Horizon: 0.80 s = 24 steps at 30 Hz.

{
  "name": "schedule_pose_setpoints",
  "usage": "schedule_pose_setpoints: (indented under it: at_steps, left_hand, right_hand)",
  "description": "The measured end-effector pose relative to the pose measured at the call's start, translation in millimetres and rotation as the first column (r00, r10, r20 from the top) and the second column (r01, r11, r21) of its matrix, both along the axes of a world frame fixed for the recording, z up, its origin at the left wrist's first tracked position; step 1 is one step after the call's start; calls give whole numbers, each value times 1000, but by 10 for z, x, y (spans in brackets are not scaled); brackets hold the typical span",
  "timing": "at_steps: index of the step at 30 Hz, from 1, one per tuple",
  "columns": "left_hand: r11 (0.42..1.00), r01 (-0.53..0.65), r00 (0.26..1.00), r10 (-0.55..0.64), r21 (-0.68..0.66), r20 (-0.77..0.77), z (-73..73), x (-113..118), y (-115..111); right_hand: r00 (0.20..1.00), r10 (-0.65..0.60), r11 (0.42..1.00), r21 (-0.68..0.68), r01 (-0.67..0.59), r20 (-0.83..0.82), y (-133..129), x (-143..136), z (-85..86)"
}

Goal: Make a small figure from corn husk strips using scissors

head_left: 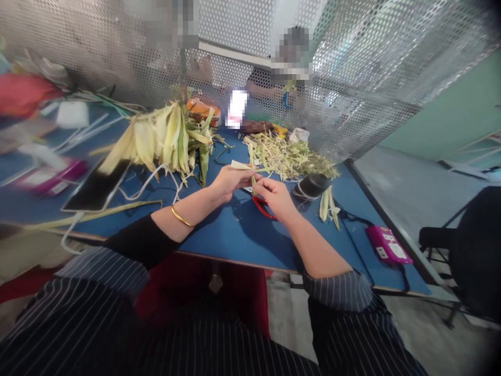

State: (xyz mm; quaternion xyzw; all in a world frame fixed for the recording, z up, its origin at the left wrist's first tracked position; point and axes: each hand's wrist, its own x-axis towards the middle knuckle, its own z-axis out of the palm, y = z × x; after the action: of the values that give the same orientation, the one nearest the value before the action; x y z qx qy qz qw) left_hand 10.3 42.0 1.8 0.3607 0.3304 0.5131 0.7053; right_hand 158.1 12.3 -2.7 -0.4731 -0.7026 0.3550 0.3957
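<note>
My left hand (231, 181) is closed on a pale corn husk strip (239, 165) above the middle of the blue table. Close beside it, my right hand (274, 196) pinches the lower end of the husk piece between thumb and fingers. Under my right hand are red-handled scissors (264, 208), partly hidden; I cannot tell whether any finger touches them. Behind my hands spreads a heap of husk scraps (287, 154). A big bundle of corn husks (162, 136) lies to the left. Right of my right hand stands a dark spool of thread (312, 187).
Loose husk pieces (327, 208) lie near the spool. A magenta power strip (389, 244) sits at the table's right edge. Left are a black tablet-like device (96, 188), white cables and another magenta power strip (55, 177). A lit phone (237, 108) leans by the perforated screen, with people behind it.
</note>
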Motion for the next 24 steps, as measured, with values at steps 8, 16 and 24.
schedule_pose_setpoints:
  at_steps: [8, 16, 24]
  left_hand:
    - [1000, -2, 999, 2, -18, -41, 3, 9, 10]
    - [996, -89, 996, 89, 1, -13, -32, 31, -23]
    - [999, -54, 996, 54, -5, -64, -93, 12, 11]
  right_hand:
    - [999, -16, 1000, 25, 15, 35, 11, 4, -2]
    - [991, -33, 995, 94, 21, 131, 9, 2, 6]
    - [978, -29, 991, 132, 1, 207, 23, 5, -18]
